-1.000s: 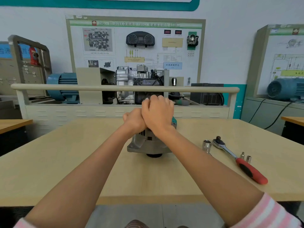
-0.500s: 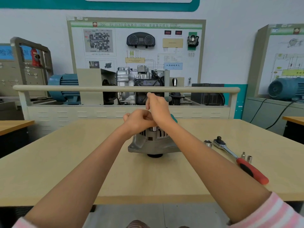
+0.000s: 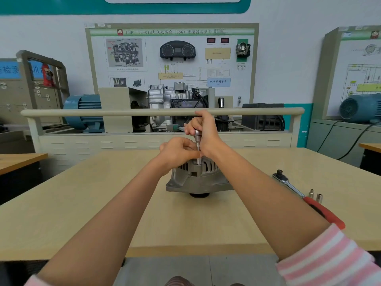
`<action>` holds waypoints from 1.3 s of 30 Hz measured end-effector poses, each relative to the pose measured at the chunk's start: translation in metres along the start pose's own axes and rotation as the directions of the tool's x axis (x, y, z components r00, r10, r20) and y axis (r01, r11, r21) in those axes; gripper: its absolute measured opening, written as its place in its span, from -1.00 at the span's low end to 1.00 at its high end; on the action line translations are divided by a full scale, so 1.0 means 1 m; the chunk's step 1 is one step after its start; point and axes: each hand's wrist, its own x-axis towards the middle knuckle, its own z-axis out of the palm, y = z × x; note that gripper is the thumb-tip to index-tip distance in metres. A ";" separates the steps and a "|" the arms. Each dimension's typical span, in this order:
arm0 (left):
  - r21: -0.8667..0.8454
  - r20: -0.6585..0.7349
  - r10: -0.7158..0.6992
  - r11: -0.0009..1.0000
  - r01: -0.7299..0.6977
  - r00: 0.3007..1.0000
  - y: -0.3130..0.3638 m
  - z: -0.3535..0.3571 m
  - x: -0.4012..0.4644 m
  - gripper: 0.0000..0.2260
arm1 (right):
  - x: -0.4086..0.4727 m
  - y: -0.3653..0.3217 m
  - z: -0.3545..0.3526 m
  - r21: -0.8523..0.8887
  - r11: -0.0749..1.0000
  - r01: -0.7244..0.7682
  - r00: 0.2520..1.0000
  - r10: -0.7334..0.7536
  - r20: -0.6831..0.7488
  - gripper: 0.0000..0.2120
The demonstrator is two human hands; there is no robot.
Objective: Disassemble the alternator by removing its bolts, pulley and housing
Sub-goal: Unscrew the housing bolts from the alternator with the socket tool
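On top of the alternator [image 3: 198, 178], your right hand [image 3: 205, 131] grips the driver [image 3: 198, 147], left hand [image 3: 179, 151] pinches its shaft; any tilt could slip it off the bolt.

Alternator [image 3: 198, 178] top hidden under left hand [image 3: 179, 151]; right flank behind right forearm. Extension bar [image 3: 198, 149] tip contact unresolved. Ratchet [image 3: 305, 197] handle end partly behind sleeve [image 3: 329, 256]. Two sockets [image 3: 315, 194] too small to size

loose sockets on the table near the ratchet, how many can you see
2. One small socket stands just beyond the ratchet, where its red handle begins; the other socket stands right beside it, further right. More may be hidden behind the right arm.
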 end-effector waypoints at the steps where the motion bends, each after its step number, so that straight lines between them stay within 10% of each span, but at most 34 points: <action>1: 0.006 -0.006 -0.005 1.000 0.005 1.000 0.000 0.000 0.000 -0.91 | 0.000 0.002 0.001 -0.033 0.999 0.022 0.999 -0.023 -0.028 -0.48; 15: 0.053 0.012 -0.025 0.998 0.024 1.000 0.005 -0.002 0.001 -0.90 | -0.008 0.018 0.008 -0.422 0.881 0.212 0.931 -0.313 -0.186 -0.46; 22: 0.214 -0.062 0.002 0.977 0.011 0.998 0.008 0.001 -0.003 -0.83 | -0.019 0.028 0.014 -0.960 0.229 0.159 0.794 -0.608 -0.014 -0.63; 30: -0.029 -0.044 -0.005 1.000 0.003 0.999 0.006 -0.004 -0.010 -0.65 | -0.033 0.023 0.021 -0.990 -0.048 0.135 0.834 -0.534 0.139 -0.62; 39: 0.273 -0.033 -0.036 0.961 0.044 0.999 0.015 0.002 -0.006 -0.78 | -0.031 -0.004 0.013 -0.939 -0.333 0.086 0.946 -0.268 0.181 -0.71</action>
